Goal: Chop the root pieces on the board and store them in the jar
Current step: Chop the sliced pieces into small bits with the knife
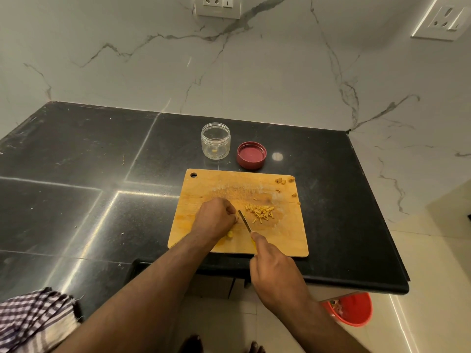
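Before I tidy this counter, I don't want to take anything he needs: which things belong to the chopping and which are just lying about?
In use:
cutting board
knife, gripped by the right hand
left hand, steadying a piece
chopped root sticks
jar, open
red lid, beside the jar

Lying about:
checked cloth
red bucket on the floor
wall sockets

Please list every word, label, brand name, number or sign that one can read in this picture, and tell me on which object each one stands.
None: no readable text shows anywhere in this view.
The jar is clear and bears no label.
The red lid shows a plain inside, no print.
The cutting board and knife carry no visible marking.
The wall sockets show only holes and switches, no lettering that can be read.
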Demonstrator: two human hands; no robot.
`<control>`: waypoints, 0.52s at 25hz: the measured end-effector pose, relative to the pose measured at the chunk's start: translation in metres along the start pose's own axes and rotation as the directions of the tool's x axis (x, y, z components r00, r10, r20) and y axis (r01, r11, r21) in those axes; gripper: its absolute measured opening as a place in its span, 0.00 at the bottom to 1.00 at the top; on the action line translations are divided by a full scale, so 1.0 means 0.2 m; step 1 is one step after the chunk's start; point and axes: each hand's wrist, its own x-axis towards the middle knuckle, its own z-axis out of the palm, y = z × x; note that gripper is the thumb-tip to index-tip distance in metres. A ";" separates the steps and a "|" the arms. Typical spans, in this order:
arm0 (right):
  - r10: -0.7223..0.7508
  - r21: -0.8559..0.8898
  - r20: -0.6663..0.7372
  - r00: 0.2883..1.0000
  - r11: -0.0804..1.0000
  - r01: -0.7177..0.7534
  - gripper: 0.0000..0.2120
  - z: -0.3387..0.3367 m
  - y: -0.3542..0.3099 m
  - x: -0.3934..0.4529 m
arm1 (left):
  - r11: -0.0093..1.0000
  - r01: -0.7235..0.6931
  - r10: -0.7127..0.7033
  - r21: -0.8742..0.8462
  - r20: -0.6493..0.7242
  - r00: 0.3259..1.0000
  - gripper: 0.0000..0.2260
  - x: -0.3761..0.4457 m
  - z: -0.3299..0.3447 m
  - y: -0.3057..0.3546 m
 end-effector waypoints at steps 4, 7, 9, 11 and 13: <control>-0.003 -0.018 -0.005 1.000 1.000 0.003 0.22 0.02 0.00 0.03 | 1.000 -0.013 0.013 -0.003 -0.003 1.000 0.06 -0.01 0.00 -0.01; 0.002 -0.015 0.002 1.000 1.000 -0.002 0.22 0.01 0.01 0.03 | 0.999 -0.034 0.034 -0.004 0.005 0.999 0.09 -0.01 0.00 0.00; -0.006 -0.019 -0.016 1.000 1.000 0.006 0.22 -0.01 0.02 0.01 | 0.999 -0.040 0.040 0.022 0.021 0.999 0.11 -0.01 0.00 0.01; -0.014 -0.012 -0.049 0.999 1.000 0.013 0.23 -0.02 0.03 0.00 | 0.999 -0.034 0.033 0.041 0.030 0.999 0.12 -0.01 0.00 0.01; -0.006 0.020 -0.066 0.998 1.000 0.007 0.23 -0.03 0.03 0.00 | 1.000 -0.015 0.015 0.022 0.017 1.000 0.12 0.00 0.00 0.01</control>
